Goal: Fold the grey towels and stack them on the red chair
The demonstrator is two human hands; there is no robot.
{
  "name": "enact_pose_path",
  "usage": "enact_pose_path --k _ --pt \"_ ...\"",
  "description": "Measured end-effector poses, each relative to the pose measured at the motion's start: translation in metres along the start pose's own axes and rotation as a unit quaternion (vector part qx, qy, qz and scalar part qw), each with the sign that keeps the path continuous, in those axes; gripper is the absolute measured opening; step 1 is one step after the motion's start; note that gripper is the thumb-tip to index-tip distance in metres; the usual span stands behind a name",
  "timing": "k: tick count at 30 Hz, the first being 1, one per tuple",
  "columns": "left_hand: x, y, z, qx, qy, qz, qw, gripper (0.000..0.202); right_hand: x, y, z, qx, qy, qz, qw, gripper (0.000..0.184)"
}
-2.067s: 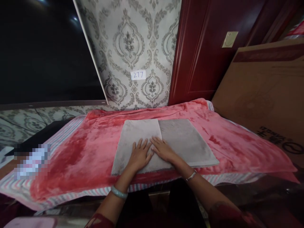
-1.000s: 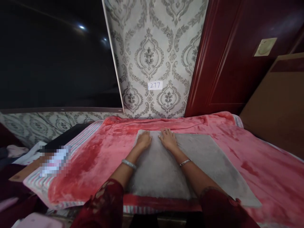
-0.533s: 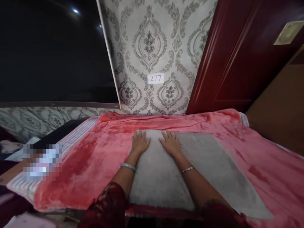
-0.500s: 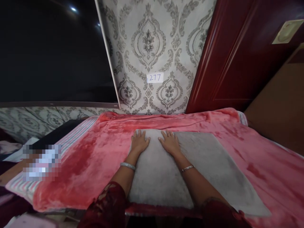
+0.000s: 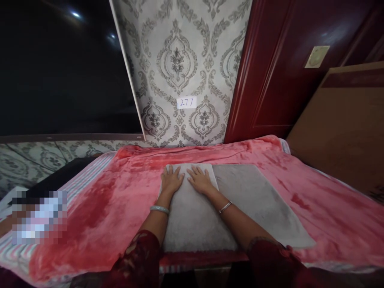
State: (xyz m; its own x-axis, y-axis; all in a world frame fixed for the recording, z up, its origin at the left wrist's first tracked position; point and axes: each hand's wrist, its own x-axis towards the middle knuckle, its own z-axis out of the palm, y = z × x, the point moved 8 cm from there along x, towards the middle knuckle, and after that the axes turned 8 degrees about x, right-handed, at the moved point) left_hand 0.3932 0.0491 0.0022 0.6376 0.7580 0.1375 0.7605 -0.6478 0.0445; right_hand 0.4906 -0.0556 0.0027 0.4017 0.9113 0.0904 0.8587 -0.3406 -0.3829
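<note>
A grey plush cloth point(image 5: 246, 192) lies on a pink blanket, with its left part folded over into a double layer point(image 5: 195, 224). My left hand point(image 5: 171, 181) rests flat near the far left corner of that folded part, fingers spread. Close beside it, my right hand point(image 5: 199, 181) also lies flat with its fingers apart, just left of the folded layer's free edge. Neither hand grips the cloth. The cloth's single layer spreads out to the right, under my right forearm.
The pink blanket point(image 5: 129, 192) with a striped border covers the surface. Behind it stand a patterned wall point(image 5: 177, 80) with a "277" label point(image 5: 186, 102), a dark screen point(image 5: 60, 80) and a red door point(image 5: 270, 72). A brown board point(image 5: 339, 128) leans at right. A blurred patch point(image 5: 40, 218) hides something at left.
My right hand has slid left across the folded layer, closer to my left hand. My left hand stays near the far left corner. The view has turned slightly right.
</note>
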Motion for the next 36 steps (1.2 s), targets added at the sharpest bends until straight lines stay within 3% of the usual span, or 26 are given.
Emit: enact_pose_path --k 8,16,19,23,26,30,33,36 --pt "0.000 0.000 0.001 0.002 0.002 -0.004 1.000 0.064 -0.001 0.016 0.006 -0.010 0.018 0.021 1.000 0.061" --pt "0.001 0.000 0.002 -0.010 -0.008 -0.001 1.000 0.066 -0.018 0.073 -0.008 -0.038 0.032 0.120 0.992 0.059" --pt "0.000 0.000 0.001 -0.016 -0.008 -0.002 1.000 0.065 -0.030 0.081 -0.014 -0.044 0.017 0.138 0.989 0.057" --pt "-0.004 0.001 -0.003 -0.024 0.007 0.001 1.000 0.063 -0.047 0.060 -0.021 -0.040 0.002 0.152 0.988 0.058" --pt "-0.007 0.001 -0.009 -0.028 0.038 0.003 0.999 0.058 -0.062 0.016 -0.015 -0.035 0.008 0.080 0.996 0.062" --pt "-0.012 0.002 -0.022 -0.030 0.043 0.030 0.998 0.049 -0.085 -0.028 0.015 -0.021 -0.029 -0.013 0.999 0.065" --pt "-0.031 0.005 -0.028 -0.011 0.008 0.070 0.997 0.050 -0.094 -0.033 0.027 -0.020 -0.034 -0.020 0.999 0.065" --pt "-0.068 0.009 -0.027 0.003 -0.010 0.118 0.993 0.057 -0.095 -0.030 0.030 -0.020 -0.035 -0.016 0.999 0.065"
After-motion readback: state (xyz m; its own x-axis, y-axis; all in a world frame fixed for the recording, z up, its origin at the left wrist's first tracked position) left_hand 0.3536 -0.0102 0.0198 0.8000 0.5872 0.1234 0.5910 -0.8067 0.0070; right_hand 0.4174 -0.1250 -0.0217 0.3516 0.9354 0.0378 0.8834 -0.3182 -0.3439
